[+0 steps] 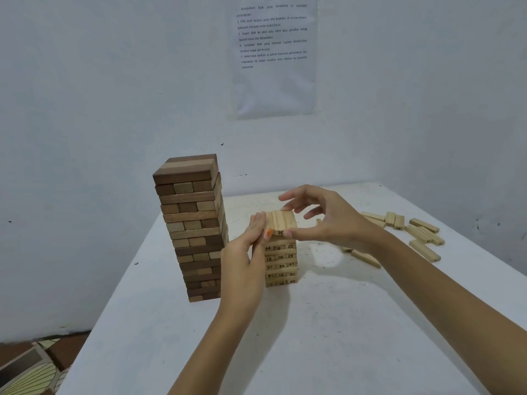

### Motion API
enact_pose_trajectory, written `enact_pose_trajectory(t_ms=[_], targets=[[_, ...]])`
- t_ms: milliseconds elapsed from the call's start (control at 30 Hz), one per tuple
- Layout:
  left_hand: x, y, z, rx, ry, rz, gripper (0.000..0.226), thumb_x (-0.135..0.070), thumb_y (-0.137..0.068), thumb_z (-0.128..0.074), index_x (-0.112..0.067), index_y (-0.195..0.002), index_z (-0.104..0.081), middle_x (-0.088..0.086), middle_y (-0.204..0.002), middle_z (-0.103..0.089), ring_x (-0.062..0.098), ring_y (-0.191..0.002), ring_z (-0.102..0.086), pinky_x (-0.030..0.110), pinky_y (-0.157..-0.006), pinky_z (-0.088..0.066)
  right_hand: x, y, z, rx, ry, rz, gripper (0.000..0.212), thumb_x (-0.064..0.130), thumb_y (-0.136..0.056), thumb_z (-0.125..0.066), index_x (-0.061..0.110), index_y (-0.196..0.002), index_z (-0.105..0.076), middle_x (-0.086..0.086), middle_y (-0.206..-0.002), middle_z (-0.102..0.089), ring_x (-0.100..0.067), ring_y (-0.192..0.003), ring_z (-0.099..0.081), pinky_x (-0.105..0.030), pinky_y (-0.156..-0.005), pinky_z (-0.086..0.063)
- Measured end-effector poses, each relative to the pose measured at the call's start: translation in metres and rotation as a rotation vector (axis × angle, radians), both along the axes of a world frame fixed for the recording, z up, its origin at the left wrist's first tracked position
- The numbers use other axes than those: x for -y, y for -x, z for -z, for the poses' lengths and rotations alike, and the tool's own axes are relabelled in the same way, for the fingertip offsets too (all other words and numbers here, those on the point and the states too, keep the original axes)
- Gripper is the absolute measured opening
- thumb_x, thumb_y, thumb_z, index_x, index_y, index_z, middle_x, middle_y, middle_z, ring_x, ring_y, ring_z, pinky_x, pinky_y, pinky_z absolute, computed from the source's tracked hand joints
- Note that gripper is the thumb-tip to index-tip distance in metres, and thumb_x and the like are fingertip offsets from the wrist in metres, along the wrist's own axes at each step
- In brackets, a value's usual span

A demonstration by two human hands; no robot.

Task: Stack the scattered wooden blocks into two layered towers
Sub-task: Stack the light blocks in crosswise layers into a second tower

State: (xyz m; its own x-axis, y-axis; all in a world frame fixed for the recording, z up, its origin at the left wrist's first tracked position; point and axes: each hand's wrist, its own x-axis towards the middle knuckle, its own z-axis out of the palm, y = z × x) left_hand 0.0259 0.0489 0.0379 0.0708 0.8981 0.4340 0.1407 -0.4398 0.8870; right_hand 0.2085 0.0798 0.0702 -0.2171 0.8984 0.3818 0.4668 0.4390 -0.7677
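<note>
- White wall (99,95) with a printed sheet (273,58) backs the bench (328,323).
- Dark tower (194,223) stands tall by the bench's left edge and looks finished.
- Pale tower (281,266), numbered, stands just beside it towards mid-bench, much shorter.
- Left hand (245,258) and right hand (333,220) each pinch its top layer (282,222), apparently squaring it.
- Loose blocks (422,235) lie near the far right edge, so this second tower likely needs several more layers.

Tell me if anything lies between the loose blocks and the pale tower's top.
Nothing visible does. Loose blocks lie on the table right of the pale tower; only the right arm crosses that gap.
</note>
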Motion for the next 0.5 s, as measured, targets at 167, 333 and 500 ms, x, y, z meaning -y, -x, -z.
enact_pose_trajectory(t_ms=[167, 333, 500], targets=[[-0.003, -0.001, 0.007, -0.015, 0.027, -0.016, 0.036, -0.010, -0.097, -0.050, -0.016, -0.131, -0.052, -0.004, -0.138, -0.052, 0.004, -0.132, -0.041, 0.025, -0.107, -0.037, -0.006, -0.002, 0.006, 0.024, 0.028, 0.002, 0.052, 0.026, -0.070, -0.087, 0.034, -0.115, -0.063, 0.018, -0.105, -0.069, -0.001, -0.103, -0.058, -0.021, -0.086, -0.046], [-0.004, 0.001, 0.009, -0.059, 0.033, -0.032, 0.037, -0.011, -0.097, -0.050, -0.017, -0.133, -0.052, -0.006, -0.140, -0.050, 0.002, -0.133, -0.038, 0.011, -0.104, -0.032, -0.009, -0.001, 0.012, 0.017, 0.035, 0.005, 0.051, 0.026, -0.071, -0.086, 0.034, -0.115, -0.063, 0.019, -0.105, -0.069, -0.001, -0.102, -0.058, -0.017, -0.083, -0.046], [-0.006, 0.002, 0.010, -0.102, 0.016, -0.039, 0.037, -0.012, -0.097, -0.050, -0.021, -0.133, -0.052, -0.007, -0.141, -0.050, 0.002, -0.133, -0.038, 0.008, -0.102, -0.033, -0.008, -0.002, 0.015, 0.008, 0.048, -0.002, 0.048, 0.027, -0.073, -0.084, 0.034, -0.116, -0.064, 0.020, -0.109, -0.067, 0.001, -0.102, -0.057, -0.017, -0.084, -0.048]])
